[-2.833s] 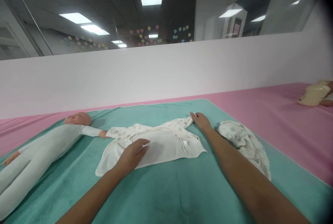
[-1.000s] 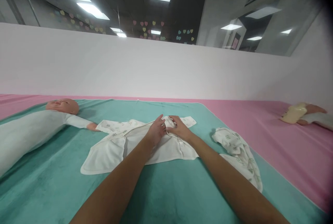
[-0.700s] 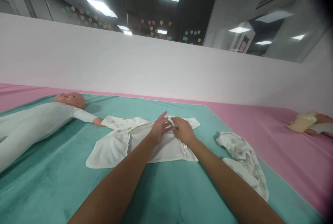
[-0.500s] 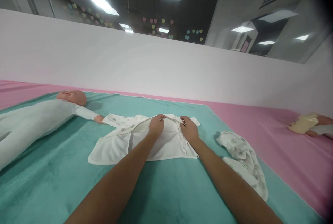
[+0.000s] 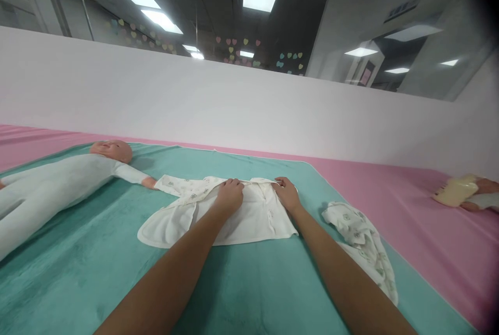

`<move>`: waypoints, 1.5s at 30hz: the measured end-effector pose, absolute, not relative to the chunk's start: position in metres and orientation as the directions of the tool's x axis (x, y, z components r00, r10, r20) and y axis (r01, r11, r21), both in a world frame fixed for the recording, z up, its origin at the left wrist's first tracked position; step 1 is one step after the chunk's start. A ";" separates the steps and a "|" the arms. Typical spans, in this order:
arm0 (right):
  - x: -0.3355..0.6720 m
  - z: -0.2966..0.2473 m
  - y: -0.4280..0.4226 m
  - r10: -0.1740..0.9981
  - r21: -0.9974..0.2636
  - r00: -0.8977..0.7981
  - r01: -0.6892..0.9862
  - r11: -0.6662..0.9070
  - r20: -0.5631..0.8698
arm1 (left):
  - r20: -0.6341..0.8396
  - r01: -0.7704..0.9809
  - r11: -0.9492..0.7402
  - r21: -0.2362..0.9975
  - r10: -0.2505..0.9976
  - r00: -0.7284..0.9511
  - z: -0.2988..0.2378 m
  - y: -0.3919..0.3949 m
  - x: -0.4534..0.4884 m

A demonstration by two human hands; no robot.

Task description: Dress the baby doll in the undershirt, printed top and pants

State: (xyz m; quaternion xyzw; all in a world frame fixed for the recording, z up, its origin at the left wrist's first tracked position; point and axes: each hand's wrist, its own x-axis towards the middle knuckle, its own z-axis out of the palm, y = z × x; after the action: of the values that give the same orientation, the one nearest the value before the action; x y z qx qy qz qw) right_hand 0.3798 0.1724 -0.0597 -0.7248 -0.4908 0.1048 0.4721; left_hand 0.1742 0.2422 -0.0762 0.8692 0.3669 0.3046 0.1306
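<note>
A white baby shirt (image 5: 251, 218) with small prints on its sleeve lies spread open on the teal blanket, its plain inner side showing. My left hand (image 5: 230, 195) is on its upper edge left of the neckline, fingers bent together over the cloth. At the neckline's right side, my right hand (image 5: 287, 193) has its fingers curled on the edge; the fingertips are partly hidden. The left sleeve stretches toward a baby doll (image 5: 74, 169) in white clothing, whose hand touches or nearly touches the cuff.
A crumpled white printed garment (image 5: 364, 239) lies right of my right forearm. The teal blanket (image 5: 241, 293) covers a pink sheet (image 5: 409, 205). Farther right, a pale yellow object (image 5: 456, 191) is beside part of another doll (image 5: 485, 187). A white wall (image 5: 234, 106) with windows above stands behind.
The shirt's upper edge lies lower and flatter. My left hand has shifted slightly left and turned flatter over the cloth; my right hand has moved slightly right. The view has tilted up a little.
</note>
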 end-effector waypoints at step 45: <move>0.276 -0.085 0.189 0.987 -0.162 0.034 0.987 -0.008 0.156 | 0.299 0.654 -0.692 0.304 0.722 0.624 -0.089 0.240 0.114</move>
State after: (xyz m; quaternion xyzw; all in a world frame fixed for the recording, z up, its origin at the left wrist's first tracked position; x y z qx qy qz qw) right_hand 0.2763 0.1892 -0.0852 -0.7100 -0.6950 0.0011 0.1132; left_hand 0.1139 0.2396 -0.0892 0.8974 0.3833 0.2022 0.0833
